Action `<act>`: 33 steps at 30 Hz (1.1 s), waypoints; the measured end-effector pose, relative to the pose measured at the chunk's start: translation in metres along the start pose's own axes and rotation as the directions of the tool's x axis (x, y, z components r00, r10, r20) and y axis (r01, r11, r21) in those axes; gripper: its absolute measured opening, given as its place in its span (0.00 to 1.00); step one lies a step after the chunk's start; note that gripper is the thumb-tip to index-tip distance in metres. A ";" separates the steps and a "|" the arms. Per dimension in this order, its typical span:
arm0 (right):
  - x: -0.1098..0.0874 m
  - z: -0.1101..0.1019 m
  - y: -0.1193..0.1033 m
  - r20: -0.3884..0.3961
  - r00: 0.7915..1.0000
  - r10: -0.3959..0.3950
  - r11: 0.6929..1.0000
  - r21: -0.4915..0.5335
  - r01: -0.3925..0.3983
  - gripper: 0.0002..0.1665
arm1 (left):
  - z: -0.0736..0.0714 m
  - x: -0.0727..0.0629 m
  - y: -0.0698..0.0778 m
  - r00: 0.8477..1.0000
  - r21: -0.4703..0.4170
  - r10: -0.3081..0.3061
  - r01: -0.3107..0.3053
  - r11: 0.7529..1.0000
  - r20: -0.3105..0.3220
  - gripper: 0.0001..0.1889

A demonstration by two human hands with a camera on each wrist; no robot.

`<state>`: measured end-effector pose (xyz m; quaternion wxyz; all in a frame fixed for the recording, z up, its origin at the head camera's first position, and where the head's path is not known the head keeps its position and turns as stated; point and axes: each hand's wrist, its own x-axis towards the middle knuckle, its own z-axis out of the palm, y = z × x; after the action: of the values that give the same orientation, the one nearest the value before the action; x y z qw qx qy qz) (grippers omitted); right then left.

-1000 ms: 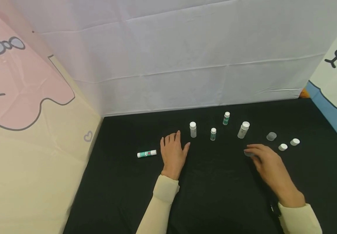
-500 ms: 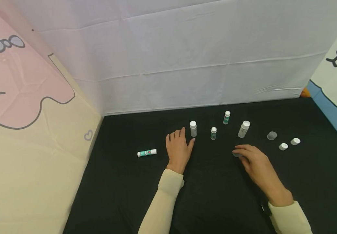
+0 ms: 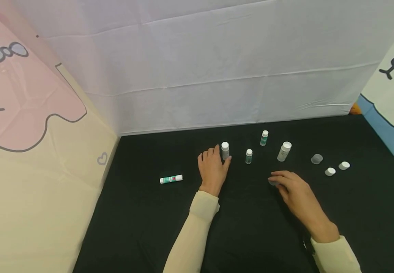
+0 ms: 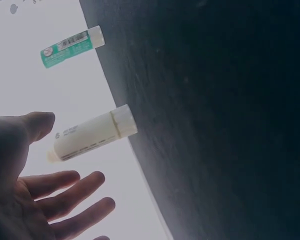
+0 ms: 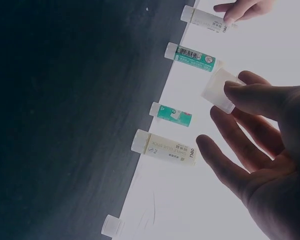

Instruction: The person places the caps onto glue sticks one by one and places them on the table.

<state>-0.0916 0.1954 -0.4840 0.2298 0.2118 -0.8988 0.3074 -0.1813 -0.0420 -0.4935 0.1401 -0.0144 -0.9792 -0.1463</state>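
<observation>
My left hand (image 3: 213,170) is beside an upright clear glue stick (image 3: 225,151) with a white end. In the left wrist view this glue stick (image 4: 90,134) shows between the spread thumb and fingers, which are not closed round it. My right hand (image 3: 296,193) pinches a translucent cap (image 5: 220,90) between thumb and fingers, low over the front of the row. In the head view the fingers partly cover that cap (image 3: 273,182). Two small green-labelled glue sticks, one nearer (image 3: 249,156) and one farther back (image 3: 263,138), stand between the hands.
A larger clear glue stick (image 3: 284,151) stands behind my right hand. To the right lie another translucent cap (image 3: 317,159) and two white caps, one nearer (image 3: 330,172). A green-labelled glue stick (image 3: 171,179) lies on its side at left. White cloth (image 3: 190,106) backs the black table (image 3: 142,212).
My left hand has moved right and farther forward, up to the clear glue stick. The right hand has carried the translucent cap to the left. The standing glue sticks have stayed in place.
</observation>
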 end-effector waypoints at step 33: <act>-0.004 0.000 -0.002 0.017 1.000 0.019 1.000 -0.007 -0.019 0.23 | 0.010 0.017 0.013 0.994 -0.120 -0.107 0.109 0.987 0.026 0.16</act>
<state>-0.0876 0.1949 -0.4858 0.2198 0.2052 -0.9037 0.3048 -0.1993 -0.0270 -0.4945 0.1213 0.0287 -0.9692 -0.2126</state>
